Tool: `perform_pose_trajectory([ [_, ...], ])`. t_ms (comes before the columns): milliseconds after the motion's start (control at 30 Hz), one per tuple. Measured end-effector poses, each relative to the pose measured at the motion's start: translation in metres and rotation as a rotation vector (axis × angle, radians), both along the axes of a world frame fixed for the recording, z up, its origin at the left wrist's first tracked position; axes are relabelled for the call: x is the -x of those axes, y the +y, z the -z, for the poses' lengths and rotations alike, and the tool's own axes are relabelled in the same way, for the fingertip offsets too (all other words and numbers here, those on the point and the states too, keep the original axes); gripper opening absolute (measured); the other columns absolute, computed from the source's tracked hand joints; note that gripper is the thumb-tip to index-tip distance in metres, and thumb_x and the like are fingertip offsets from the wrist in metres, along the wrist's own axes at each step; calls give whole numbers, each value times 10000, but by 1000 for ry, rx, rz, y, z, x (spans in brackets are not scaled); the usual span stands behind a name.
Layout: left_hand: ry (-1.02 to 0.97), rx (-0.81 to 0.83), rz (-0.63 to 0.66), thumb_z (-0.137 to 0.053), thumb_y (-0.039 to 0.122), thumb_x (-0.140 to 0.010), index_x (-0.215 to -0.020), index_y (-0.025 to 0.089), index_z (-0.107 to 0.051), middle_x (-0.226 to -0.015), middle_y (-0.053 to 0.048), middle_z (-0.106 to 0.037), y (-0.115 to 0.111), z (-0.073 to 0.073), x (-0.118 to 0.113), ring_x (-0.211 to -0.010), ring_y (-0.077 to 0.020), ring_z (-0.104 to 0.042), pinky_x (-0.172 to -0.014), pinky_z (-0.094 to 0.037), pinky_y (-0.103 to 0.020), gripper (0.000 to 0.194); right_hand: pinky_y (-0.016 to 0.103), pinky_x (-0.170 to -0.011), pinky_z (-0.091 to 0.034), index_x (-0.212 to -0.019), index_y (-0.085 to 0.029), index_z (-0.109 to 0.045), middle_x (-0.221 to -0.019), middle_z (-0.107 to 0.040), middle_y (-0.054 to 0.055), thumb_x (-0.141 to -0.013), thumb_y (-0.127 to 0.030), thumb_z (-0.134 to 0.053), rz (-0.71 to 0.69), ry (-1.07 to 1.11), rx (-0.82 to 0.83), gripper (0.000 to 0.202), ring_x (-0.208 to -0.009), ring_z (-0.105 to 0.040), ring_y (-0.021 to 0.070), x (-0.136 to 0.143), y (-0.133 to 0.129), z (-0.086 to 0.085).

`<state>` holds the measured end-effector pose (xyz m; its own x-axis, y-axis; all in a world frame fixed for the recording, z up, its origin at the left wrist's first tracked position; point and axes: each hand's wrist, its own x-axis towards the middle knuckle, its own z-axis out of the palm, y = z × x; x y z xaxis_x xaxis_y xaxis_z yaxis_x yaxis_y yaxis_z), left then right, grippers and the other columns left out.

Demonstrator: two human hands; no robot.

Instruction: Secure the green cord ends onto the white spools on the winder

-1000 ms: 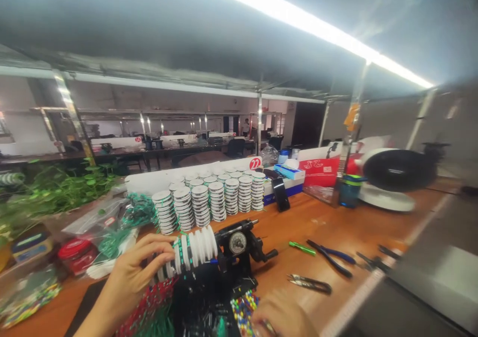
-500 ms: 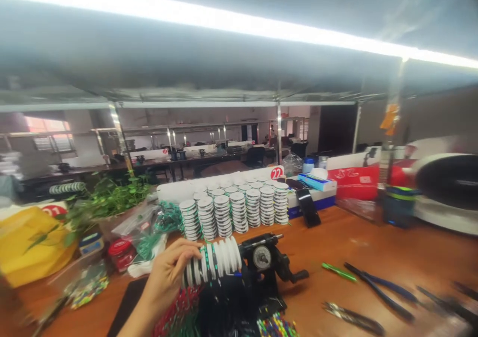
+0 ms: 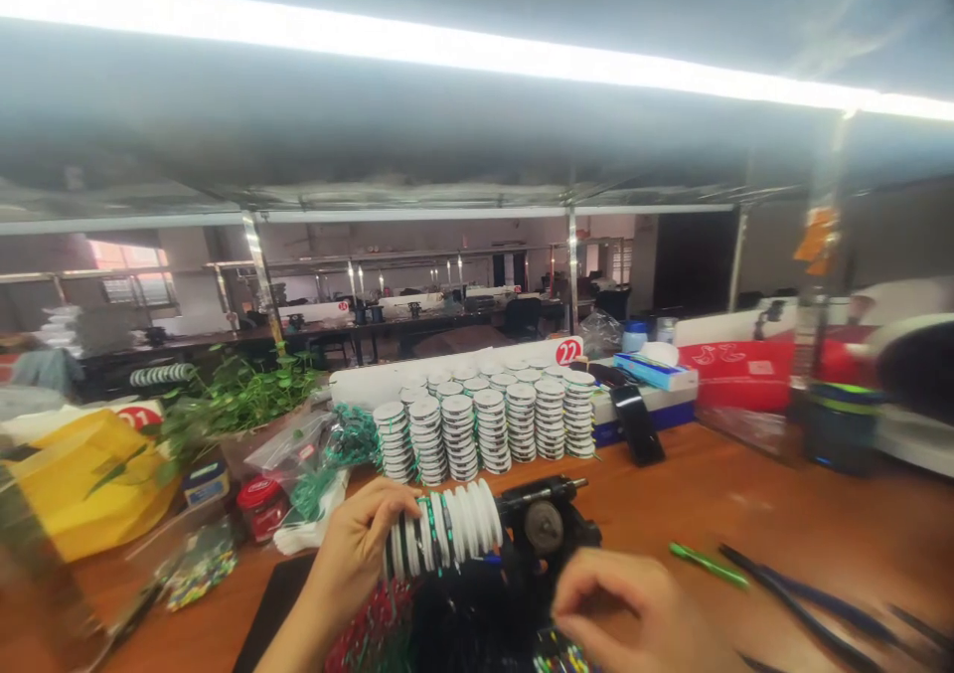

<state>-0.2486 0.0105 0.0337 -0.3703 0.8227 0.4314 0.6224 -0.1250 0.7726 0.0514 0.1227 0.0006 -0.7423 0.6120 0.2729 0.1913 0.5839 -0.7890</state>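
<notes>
The left hand has its grip closed over the left end of a row of white spools threaded side by side on a shaft, fingers curled over the top of the outermost ones. The row lies level near the tabletop's near edge, and its right end meets a black winding machine with a round dial on its face. The right hand sits low just right of that machine, fingers loosely bent toward it; whether its grip holds anything cannot be told, as the fingertips are blurred.

Further back on the wooden tabletop, stacks of white spools stand in rows against the far edge. A green pen and dark-handled pliers lie toward the right side. At the left sit a red-lidded jar, clear bags of green cord, and a yellow bag.
</notes>
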Motion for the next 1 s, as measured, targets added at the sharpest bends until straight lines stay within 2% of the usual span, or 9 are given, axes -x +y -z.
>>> perform_pose_trajectory([
  [100, -12, 31, -12, -456, 763, -882, -725, 205, -742, -878, -92, -749, 2, -5, 0, -907, -256, -667, -881, -465, -340, 646, 259, -700, -488, -792, -222, -773, -784, -763, 1, -778, -191, -743, -142, 167, 65, 45, -754, -673, 163, 51, 1, -44],
  [167, -19, 57, -15, -447, 742, -897, -732, 200, -732, -855, -84, -746, 3, -5, 1, -869, -247, -655, -840, -458, -329, 634, 261, -724, -475, -789, -210, -789, -775, -748, -5, -790, -185, -783, -238, 240, 21, 26, -759, -657, 150, 82, 4, -60],
  [233, -21, 69, -14, -441, 707, -920, -739, 202, -731, -839, -67, -744, 4, -3, 4, -842, -233, -649, -815, -449, -314, 610, 255, -701, -454, -775, -195, -785, -744, -704, -19, -799, -208, -809, -327, 244, -27, 37, -729, -622, 133, 107, 10, -69],
  [333, -16, 66, -2, -430, 675, -944, -735, 207, -718, -830, -46, -743, 5, 3, 8, -829, -216, -652, -813, -446, -300, 588, 235, -593, -391, -763, -181, -749, -663, -617, -59, -799, -248, -811, -441, 114, 12, 98, -621, -525, 97, 130, 20, -74],
  [433, -25, 76, 6, -431, 689, -935, -731, 203, -714, -828, -47, -736, 6, 5, 10, -844, -223, -660, -828, -446, -303, 599, 237, -559, -373, -755, -176, -727, -635, -607, -65, -791, -307, -811, -504, -12, 63, 160, -603, -504, 98, 139, 28, -73],
  [700, -61, 134, 9, -430, 692, -902, -751, 159, -749, -784, -71, -692, 7, -8, 2, -787, -227, -596, -793, -429, -325, 639, 234, -547, -355, -756, -164, -721, -639, -599, -67, -765, -363, -832, -511, -113, 72, 228, -605, -490, 91, 144, 34, -75],
  [1000, -89, 113, -2, -452, 663, -908, -694, 168, -706, -731, -42, -669, 5, -11, 0, -736, -194, -565, -739, -417, -285, 597, 218, -534, -339, -753, -167, -712, -621, -578, -82, -778, -363, -835, -568, -157, 36, 233, -587, -462, 75, 147, 39, -81],
])
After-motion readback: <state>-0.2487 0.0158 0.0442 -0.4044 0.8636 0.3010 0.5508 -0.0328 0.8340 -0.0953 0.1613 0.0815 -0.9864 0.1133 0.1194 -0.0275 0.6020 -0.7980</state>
